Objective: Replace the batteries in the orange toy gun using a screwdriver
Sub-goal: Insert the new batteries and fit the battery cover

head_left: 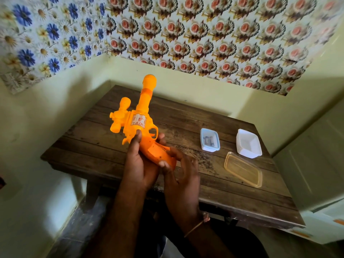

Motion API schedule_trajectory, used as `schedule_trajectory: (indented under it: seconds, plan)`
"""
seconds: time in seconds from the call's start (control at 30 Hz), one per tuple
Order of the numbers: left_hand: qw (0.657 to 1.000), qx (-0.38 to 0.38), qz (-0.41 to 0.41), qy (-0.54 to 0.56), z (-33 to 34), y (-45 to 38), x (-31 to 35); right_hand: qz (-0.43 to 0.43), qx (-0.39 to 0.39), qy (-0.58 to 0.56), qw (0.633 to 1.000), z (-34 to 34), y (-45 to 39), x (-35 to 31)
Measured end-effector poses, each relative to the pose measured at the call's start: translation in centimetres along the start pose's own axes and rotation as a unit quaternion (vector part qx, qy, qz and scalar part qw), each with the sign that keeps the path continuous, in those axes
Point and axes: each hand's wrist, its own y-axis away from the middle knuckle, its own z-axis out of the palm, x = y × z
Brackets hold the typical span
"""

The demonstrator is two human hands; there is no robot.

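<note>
Both hands, left hand (pixel 138 162) and right hand (pixel 179 170), are grasping the orange toy gun (pixel 141 123) above the counter (pixel 104 146), risking a drop if either grip is loosening.

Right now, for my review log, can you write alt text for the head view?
Both hands, left hand and right hand, grip the handle of an orange toy gun above a wooden table, barrel pointing away. To the right sit a lidded box, an open white tub and a clear lid.

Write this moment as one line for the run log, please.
left hand: grips toy gun | right hand: holds grip | batteries: in lidded box on table | screwdriver: not visible
</note>
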Motion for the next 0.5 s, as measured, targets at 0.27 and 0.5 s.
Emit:
schedule_trajectory:
  seconds: [0.27, 0.5]
  plan:
    - [0.997, 0.010, 0.057, -0.045, 0.3, 0.0, 0.0, -0.079, 0.010, 0.078, 0.994, 0.7, 0.2, 1.3]
    - [0.998, 0.026, 0.039, -0.045, 0.2, -0.1, 0.0, -0.151, -0.018, 0.144, 0.978, 0.5, -0.1, 1.8]
